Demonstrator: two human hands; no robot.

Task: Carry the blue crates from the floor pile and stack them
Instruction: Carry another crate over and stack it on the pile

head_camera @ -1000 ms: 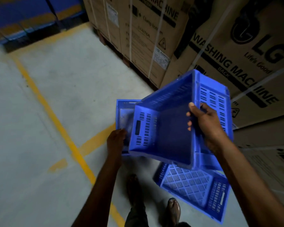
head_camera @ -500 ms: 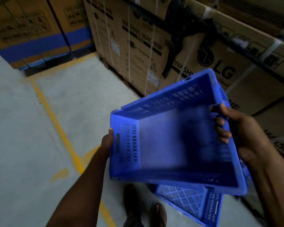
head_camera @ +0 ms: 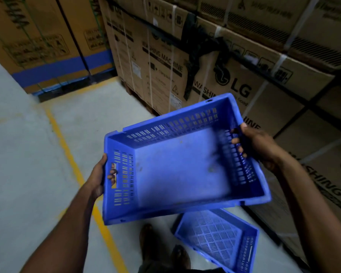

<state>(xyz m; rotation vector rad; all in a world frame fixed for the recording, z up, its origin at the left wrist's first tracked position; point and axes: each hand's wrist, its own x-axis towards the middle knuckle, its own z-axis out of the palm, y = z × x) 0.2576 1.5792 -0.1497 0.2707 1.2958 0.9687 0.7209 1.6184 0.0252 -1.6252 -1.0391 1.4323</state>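
Right now a blue crate (head_camera: 177, 166) is up off the floor, carried open side up between both hands at about waist height. The left hand (head_camera: 98, 178) is closed on the short end wall, with fingers (head_camera: 112, 174) poking through the handle slot there; that slot is the natural grip, since the vented walls give little else to hook. The right hand (head_camera: 258, 146) is clamped over the opposite end, thumb outside the rim and fingers curled inside against the slats. One hand at each end keeps the load balanced and stops it swinging while the person walks.

It tilts a little, the far right corner riding higher, probably just from the stride. Its inside looks empty, though blur smears the base, so small marks there cannot be read.

Below and to the right, a second crate (head_camera: 219, 239) lies on the grey floor (head_camera: 28, 174) beside the person's feet (head_camera: 163, 247), close to the cardboard boxes (head_camera: 215, 79) strapped along the right. It is likely next to be carried. A yellow line (head_camera: 73, 160) runs along the floor on the left. No stack is in sight, so the carry seems only begun and the set-down spot lies somewhere out of view.
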